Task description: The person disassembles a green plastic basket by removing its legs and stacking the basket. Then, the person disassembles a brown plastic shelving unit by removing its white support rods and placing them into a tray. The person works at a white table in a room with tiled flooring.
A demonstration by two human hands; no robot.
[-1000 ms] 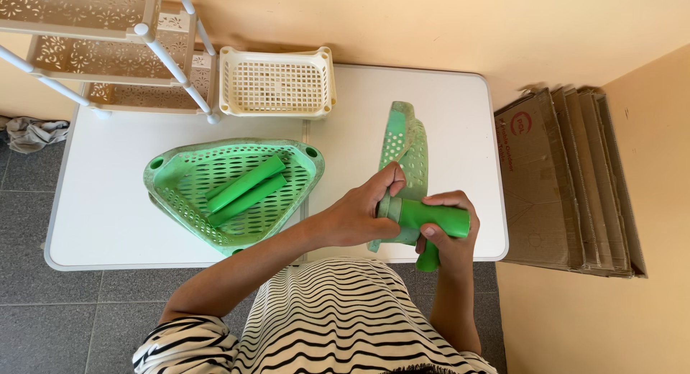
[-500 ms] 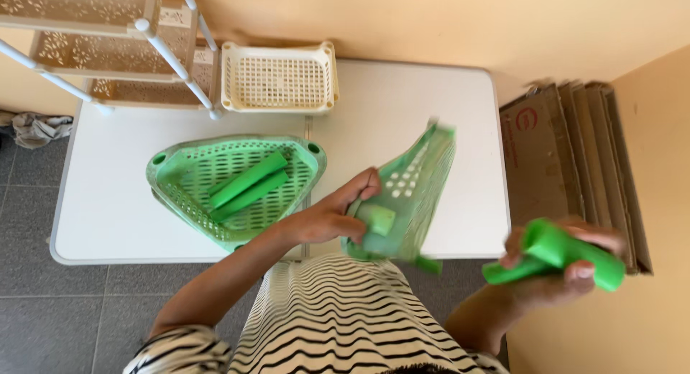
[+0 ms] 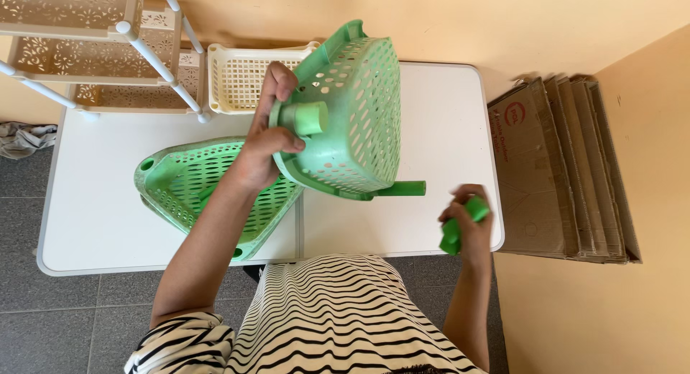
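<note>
My left hand (image 3: 269, 133) grips a green perforated triangular basket shelf (image 3: 356, 111) by one corner and holds it tilted above the white table (image 3: 431, 223). A short green tube stub (image 3: 305, 117) sticks out of that corner, and a green leg tube (image 3: 401, 190) projects from its lower edge. My right hand (image 3: 468, 226) is closed around a loose green tube (image 3: 460, 226) near the table's right front corner. A second green triangular basket (image 3: 183, 187) lies on the table under my left forearm.
A cream plastic basket (image 3: 241, 79) stands at the table's back edge. A cream shelf rack with white poles (image 3: 93, 50) fills the back left. Flattened cardboard boxes (image 3: 568, 165) lean at the right of the table. A cloth (image 3: 21, 138) lies on the floor at left.
My left hand has lifted the green basket shelf up and turned it toward the back. My right hand with the loose tube has come back in toward the table's right edge.
</note>
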